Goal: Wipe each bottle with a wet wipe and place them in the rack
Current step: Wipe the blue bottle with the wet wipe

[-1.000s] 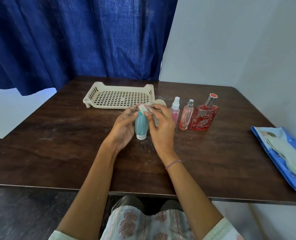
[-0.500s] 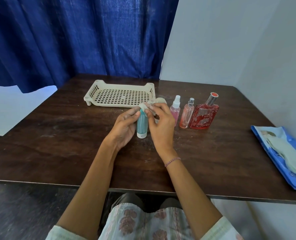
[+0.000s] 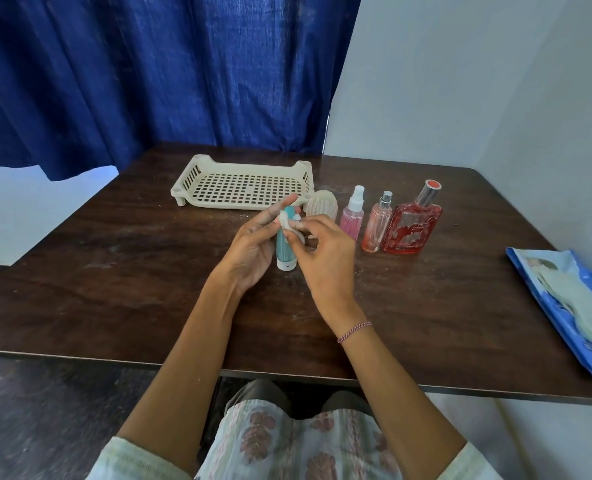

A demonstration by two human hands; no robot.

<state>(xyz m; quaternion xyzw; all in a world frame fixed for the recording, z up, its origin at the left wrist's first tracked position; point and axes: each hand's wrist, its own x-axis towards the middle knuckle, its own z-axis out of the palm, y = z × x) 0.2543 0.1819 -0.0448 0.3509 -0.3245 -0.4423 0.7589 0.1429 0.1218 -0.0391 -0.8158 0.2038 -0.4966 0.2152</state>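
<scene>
A small teal bottle (image 3: 284, 249) with a white cap stands cap-down between my two hands over the table's middle. My left hand (image 3: 253, 251) steadies it from the left, its fingers nearly straight against the bottle. My right hand (image 3: 325, 258) pinches a crumpled white wet wipe (image 3: 289, 227) against the bottle's upper end. The cream slotted rack (image 3: 242, 183) lies behind, nothing in it. Right of my hands stand a cream ribbed bottle (image 3: 322, 204), a pink spray bottle (image 3: 351, 214), a slim pink perfume bottle (image 3: 377, 225) and a red square perfume bottle (image 3: 412, 226).
A blue pack of wet wipes (image 3: 571, 303) lies open at the right edge of the dark wooden table (image 3: 114, 278). A blue curtain (image 3: 156, 74) hangs behind the table, and a white wall stands to the right.
My right hand has slid the wipe along the top of the teal bottle, and my left fingers have straightened. The bottle stays in the same spot; the other bottles have not moved.
</scene>
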